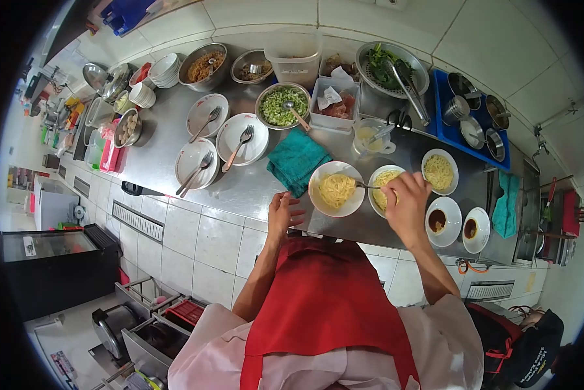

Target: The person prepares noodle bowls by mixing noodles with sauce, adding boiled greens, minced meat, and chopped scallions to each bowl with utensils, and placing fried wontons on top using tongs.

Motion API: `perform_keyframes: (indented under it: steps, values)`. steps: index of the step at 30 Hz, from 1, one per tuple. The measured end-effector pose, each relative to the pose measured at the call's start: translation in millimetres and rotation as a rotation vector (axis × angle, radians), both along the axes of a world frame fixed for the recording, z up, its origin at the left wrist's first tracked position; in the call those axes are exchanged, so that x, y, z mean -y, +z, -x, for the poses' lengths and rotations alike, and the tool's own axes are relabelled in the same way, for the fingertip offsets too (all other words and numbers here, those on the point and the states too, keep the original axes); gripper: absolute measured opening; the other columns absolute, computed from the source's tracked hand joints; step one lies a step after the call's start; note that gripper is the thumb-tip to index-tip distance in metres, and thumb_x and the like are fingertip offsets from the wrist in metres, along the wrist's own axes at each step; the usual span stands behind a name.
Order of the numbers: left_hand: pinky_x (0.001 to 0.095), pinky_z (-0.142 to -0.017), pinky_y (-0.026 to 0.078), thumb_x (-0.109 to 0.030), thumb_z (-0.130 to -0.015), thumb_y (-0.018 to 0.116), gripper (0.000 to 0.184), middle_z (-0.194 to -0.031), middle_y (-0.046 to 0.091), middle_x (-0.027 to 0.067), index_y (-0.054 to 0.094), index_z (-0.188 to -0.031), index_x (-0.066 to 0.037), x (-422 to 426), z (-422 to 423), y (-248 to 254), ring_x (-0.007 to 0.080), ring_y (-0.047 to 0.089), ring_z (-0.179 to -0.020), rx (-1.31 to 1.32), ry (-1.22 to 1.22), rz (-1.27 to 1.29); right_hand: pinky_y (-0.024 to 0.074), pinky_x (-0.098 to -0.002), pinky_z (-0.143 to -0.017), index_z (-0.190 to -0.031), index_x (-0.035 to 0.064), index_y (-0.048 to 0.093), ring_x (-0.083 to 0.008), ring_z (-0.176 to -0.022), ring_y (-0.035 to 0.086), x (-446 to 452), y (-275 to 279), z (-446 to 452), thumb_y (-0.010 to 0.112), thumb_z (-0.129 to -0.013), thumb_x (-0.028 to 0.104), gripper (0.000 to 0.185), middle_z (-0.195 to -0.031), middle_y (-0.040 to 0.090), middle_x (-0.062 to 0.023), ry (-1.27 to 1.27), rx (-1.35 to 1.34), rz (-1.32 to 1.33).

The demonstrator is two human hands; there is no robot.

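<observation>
My right hand [406, 203] is closed on the handle of a fork [369, 186]. Its head is in the yellow noodles [336, 190] of a white bowl [318, 207], so the tines are hidden. Beneath that hand is a second noodle bowl [374, 203], partly covered by it. My left hand [283, 213] is by the counter's front edge, just left of the first bowl, fingers apart and nothing in them. A third bowl of noodles [439, 172] stands further right. Two white bowls with dark sauce [438, 221] [471, 229] sit near the front edge.
A green cloth [298, 160] lies left of the noodles. Behind are chopped greens [279, 107], a glass jug [368, 140], a leafy-greens colander with tongs [406, 84] and a blue tray [445, 130] of metal cups. Three used bowls with cutlery [243, 123] [207, 107] [189, 153] stand left.
</observation>
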State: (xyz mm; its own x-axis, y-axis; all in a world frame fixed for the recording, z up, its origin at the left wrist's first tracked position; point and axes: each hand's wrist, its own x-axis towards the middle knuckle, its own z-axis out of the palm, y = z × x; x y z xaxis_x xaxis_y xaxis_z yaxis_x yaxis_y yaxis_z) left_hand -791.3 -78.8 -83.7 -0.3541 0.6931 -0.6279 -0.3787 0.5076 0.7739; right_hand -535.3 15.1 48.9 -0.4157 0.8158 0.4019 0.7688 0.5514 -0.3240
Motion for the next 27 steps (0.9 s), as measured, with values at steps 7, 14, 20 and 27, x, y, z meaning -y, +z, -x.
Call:
perform_keyframes:
  steps: [7, 14, 20, 27]
  values:
    - [0.0377, -0.064, 0.056, -0.028, -0.095, 0.044, 0.038, -0.113, 0.059, 0.0183, 0.045, -0.125, -0.005, 7.0, -1.6, -10.4, 0.0303, 0.067, -0.083, -0.024, 0.008, 0.002, 0.0323, -0.0419, -0.078, -0.071, 0.0091, 0.06, -0.023, -0.09, 0.05, 7.4, -81.6, 9.6, 0.068, -0.071, 0.009, 0.008, -0.086, 0.056, -0.0023, -0.002, 0.243, -0.193]
    - [0.0361, -0.067, 0.057, -0.012, -0.09, 0.05, 0.042, -0.116, 0.058, 0.012, 0.042, -0.131, -0.012, -18.6, -34.1, -7.2, 0.0265, 0.065, -0.093, 0.165, -0.145, -0.099, 0.0403, -0.038, -0.079, -0.072, 0.0054, 0.062, -0.0271, -0.081, 0.059, -23.2, -97.2, -11.2, 0.073, -0.069, 0.013, 0.013, -0.074, 0.063, -0.0073, -0.16, -0.249, 0.571]
    - [0.038, -0.067, 0.06, 0.013, -0.078, 0.046, 0.061, -0.119, 0.052, 0.0078, 0.038, -0.131, -0.016, -23.6, -46.1, -33.9, 0.0268, 0.06, -0.101, 0.278, -0.067, -0.361, 0.0318, -0.0432, -0.078, -0.075, 0.0082, 0.061, -0.0273, -0.089, 0.05, 4.6, -49.7, 9.8, 0.065, -0.075, 0.011, 0.005, -0.087, 0.057, -0.0047, -0.1, 0.303, -0.16]
    - [0.0425, -0.061, 0.062, 0.002, -0.087, 0.046, 0.046, -0.114, 0.051, 0.0149, 0.028, -0.125, -0.017, -15.0, -3.9, -9.5, 0.031, 0.064, -0.092, 0.284, -0.129, -0.223, 0.0315, -0.0438, -0.077, -0.076, 0.0066, 0.06, -0.028, -0.091, 0.049, -1.3, -68.0, 37.0, 0.066, -0.076, 0.01, 0.007, -0.087, 0.057, -0.0054, -0.124, 0.182, 0.244]
